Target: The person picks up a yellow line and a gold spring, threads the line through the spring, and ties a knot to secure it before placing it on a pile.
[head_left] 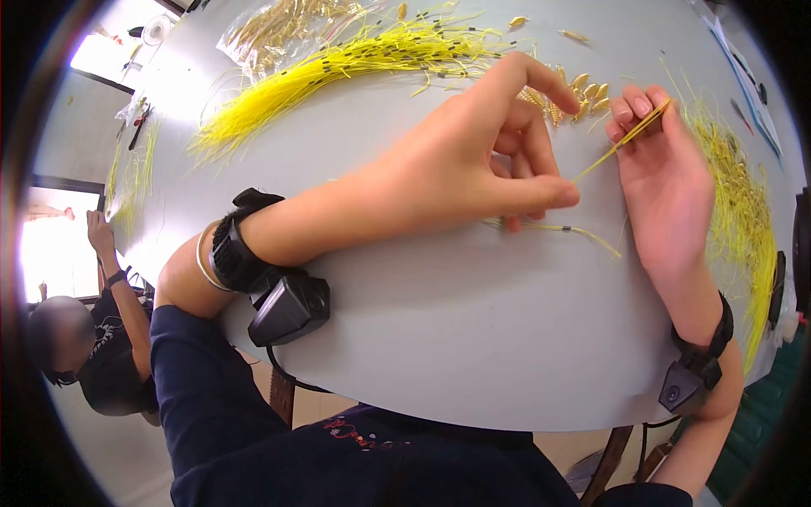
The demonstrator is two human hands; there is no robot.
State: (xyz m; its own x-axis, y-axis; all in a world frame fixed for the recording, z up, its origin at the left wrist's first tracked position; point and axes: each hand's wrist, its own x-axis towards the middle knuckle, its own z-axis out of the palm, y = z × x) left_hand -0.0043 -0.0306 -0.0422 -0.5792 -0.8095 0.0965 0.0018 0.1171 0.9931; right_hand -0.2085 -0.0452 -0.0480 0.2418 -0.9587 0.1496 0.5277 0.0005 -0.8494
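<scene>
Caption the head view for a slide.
Right hand holds a yellow strand above a grey table, near gold leaf-shaped pieces.

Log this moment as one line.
left hand: thumb and index apart, grip unclear | right hand: pinches yellow strand | far side: yellow bundle, gold pieces

The white table [473,338] serves as the reference surface. A second person [110,372] in a dark top is located beyond the table's left edge. A round, white, fan-like object [157,30] stands past the table's far left corner. A red-and-black tool [138,128] lies on the table near its left edge. Dark green material [781,406] is visible beyond the table's near right edge.
</scene>
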